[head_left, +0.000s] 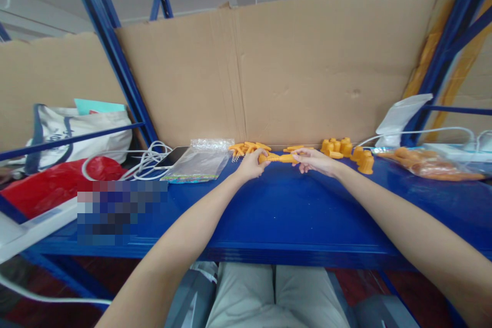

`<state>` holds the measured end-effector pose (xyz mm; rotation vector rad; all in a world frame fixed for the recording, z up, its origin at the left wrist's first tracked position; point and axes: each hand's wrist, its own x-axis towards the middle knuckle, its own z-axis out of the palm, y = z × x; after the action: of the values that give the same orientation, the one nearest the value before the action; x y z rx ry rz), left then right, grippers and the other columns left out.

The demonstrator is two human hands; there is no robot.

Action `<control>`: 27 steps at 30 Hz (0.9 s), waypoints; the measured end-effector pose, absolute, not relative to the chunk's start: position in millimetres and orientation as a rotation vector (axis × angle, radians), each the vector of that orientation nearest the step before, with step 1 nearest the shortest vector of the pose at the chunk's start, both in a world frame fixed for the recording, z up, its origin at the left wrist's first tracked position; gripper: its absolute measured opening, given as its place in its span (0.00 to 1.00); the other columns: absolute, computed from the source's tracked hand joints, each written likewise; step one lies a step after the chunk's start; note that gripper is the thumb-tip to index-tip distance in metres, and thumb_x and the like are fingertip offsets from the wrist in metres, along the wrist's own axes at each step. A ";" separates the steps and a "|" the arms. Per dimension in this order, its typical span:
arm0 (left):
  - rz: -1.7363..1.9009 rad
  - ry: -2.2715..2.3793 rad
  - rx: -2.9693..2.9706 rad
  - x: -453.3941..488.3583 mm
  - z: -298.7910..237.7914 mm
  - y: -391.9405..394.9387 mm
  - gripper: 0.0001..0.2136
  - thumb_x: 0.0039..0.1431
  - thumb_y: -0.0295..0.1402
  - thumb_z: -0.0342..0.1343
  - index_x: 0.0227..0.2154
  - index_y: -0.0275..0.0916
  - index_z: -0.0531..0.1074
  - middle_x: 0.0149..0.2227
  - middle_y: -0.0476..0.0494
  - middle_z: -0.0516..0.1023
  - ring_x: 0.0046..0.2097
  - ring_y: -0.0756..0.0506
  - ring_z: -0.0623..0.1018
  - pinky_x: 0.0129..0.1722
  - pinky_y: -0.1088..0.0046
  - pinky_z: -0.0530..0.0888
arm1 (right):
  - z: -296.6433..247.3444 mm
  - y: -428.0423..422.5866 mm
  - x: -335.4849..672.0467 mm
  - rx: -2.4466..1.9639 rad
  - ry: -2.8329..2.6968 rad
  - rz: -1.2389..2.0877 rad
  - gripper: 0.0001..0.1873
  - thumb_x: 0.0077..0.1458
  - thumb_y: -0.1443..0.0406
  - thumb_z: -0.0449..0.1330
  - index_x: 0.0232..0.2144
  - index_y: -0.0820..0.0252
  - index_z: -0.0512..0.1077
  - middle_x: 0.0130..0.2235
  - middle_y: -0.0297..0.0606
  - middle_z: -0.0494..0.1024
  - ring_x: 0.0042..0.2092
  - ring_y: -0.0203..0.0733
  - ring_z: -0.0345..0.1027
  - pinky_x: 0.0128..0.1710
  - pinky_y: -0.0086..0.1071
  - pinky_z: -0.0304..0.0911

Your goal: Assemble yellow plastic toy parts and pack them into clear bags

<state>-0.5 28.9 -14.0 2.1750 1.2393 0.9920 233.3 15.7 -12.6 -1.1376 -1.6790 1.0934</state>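
Note:
Near the back of the blue table, my left hand is closed on the left end of an orange plastic piece. My right hand pinches the right end of that same piece, so it spans level between both hands. Its exact kind is too small to tell. Behind my left hand lies a pile of orange branched pieces with small metal bits at its front. Long orange pieces lie just behind my right hand. To the right, several orange bell-shaped pieces stand in a cluster.
A clear plastic bag and a phone lie at the left beside white cables. Further left are a red bag and a white tote bag. A bag of orange parts lies right. Cardboard walls the back.

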 end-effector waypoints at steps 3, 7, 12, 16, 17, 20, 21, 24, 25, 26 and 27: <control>0.996 1.237 2.153 0.4 -13.1 27.7 0.08 0.58 0.26 0.56 0.41 0.38 0.67 0.16 0.58 0.65 0.16 0.52 0.71 0.15 0.81 0.67 | -13.0 18.8 237.5 -1.101 -1.747 0.999 0.18 0.47 0.53 0.67 0.32 0.61 0.72 0.31 0.38 0.79 0.23 0.31 0.66 0.22 0.25 0.58; 1.005 1.232 2.140 1.5 -11.5 26.0 0.09 0.58 0.27 0.56 0.41 0.38 0.67 0.16 0.58 0.64 0.16 0.51 0.70 0.15 0.80 0.67 | -14.8 20.9 237.2 -1.110 -1.759 1.002 0.21 0.49 0.49 0.64 0.26 0.64 0.74 0.27 0.41 0.78 0.23 0.31 0.64 0.24 0.28 0.58; 1.037 1.204 2.109 3.4 -11.5 26.1 0.08 0.58 0.25 0.57 0.40 0.38 0.67 0.16 0.60 0.64 0.14 0.53 0.69 0.13 0.82 0.65 | -16.0 20.2 235.9 -1.119 -1.670 1.087 0.24 0.50 0.47 0.62 0.24 0.64 0.73 0.24 0.42 0.76 0.22 0.33 0.62 0.24 0.29 0.58; 1.026 1.149 2.041 4.3 -12.3 27.7 0.08 0.58 0.25 0.58 0.39 0.37 0.66 0.16 0.60 0.66 0.14 0.54 0.70 0.12 0.84 0.65 | -17.6 20.5 232.3 -1.197 -1.781 0.761 0.24 0.53 0.45 0.57 0.27 0.62 0.72 0.23 0.36 0.74 0.23 0.35 0.63 0.25 0.29 0.57; 1.017 1.129 2.023 4.4 -12.6 28.1 0.08 0.58 0.25 0.58 0.39 0.37 0.66 0.16 0.60 0.66 0.14 0.54 0.70 0.12 0.84 0.65 | -18.2 20.2 230.3 -1.215 -1.816 0.606 0.24 0.54 0.46 0.56 0.28 0.61 0.72 0.23 0.35 0.74 0.24 0.36 0.64 0.26 0.30 0.58; 1.006 1.045 1.975 5.6 -14.0 29.1 0.09 0.58 0.26 0.59 0.39 0.36 0.65 0.17 0.59 0.67 0.14 0.54 0.70 0.12 0.84 0.66 | -20.0 18.0 223.5 -1.260 -1.896 0.195 0.20 0.60 0.49 0.52 0.30 0.58 0.72 0.27 0.36 0.75 0.31 0.40 0.69 0.33 0.31 0.60; 1.006 1.012 1.962 6.2 -14.7 29.3 0.09 0.58 0.27 0.60 0.39 0.36 0.65 0.17 0.59 0.67 0.14 0.54 0.71 0.13 0.84 0.67 | -20.4 17.2 221.8 -1.287 -1.914 0.104 0.20 0.61 0.51 0.50 0.30 0.58 0.72 0.29 0.38 0.76 0.34 0.42 0.70 0.36 0.32 0.61; 0.999 0.934 1.952 8.9 -16.6 28.5 0.10 0.57 0.29 0.61 0.37 0.36 0.65 0.18 0.59 0.68 0.14 0.54 0.71 0.14 0.83 0.68 | -20.1 16.2 220.0 -1.394 -1.916 -0.037 0.21 0.64 0.55 0.45 0.30 0.57 0.73 0.32 0.42 0.78 0.38 0.46 0.72 0.40 0.34 0.62; 0.994 0.923 1.962 9.8 -16.8 27.7 0.10 0.57 0.29 0.61 0.37 0.36 0.65 0.18 0.59 0.68 0.15 0.54 0.71 0.14 0.82 0.69 | -19.6 16.3 220.2 -1.427 -1.902 -0.056 0.22 0.64 0.55 0.44 0.30 0.57 0.73 0.31 0.43 0.79 0.39 0.47 0.72 0.40 0.34 0.62; 0.990 0.921 1.982 10.5 -16.5 26.5 0.10 0.57 0.30 0.60 0.38 0.36 0.65 0.18 0.59 0.68 0.15 0.53 0.72 0.14 0.82 0.69 | -18.8 16.7 220.5 -1.451 -1.885 -0.060 0.22 0.64 0.55 0.44 0.29 0.57 0.73 0.31 0.44 0.79 0.39 0.47 0.72 0.41 0.34 0.63; 0.991 0.929 2.014 11.0 -15.8 25.1 0.09 0.58 0.30 0.59 0.38 0.36 0.65 0.18 0.59 0.67 0.15 0.53 0.72 0.15 0.82 0.68 | -17.9 17.3 220.6 -1.469 -1.864 -0.048 0.23 0.63 0.55 0.44 0.28 0.58 0.73 0.30 0.44 0.78 0.39 0.48 0.72 0.41 0.34 0.63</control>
<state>11.0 25.1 -15.8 2.0138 0.9289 0.9907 220.6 17.3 -17.9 -1.4695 -1.8635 -0.0481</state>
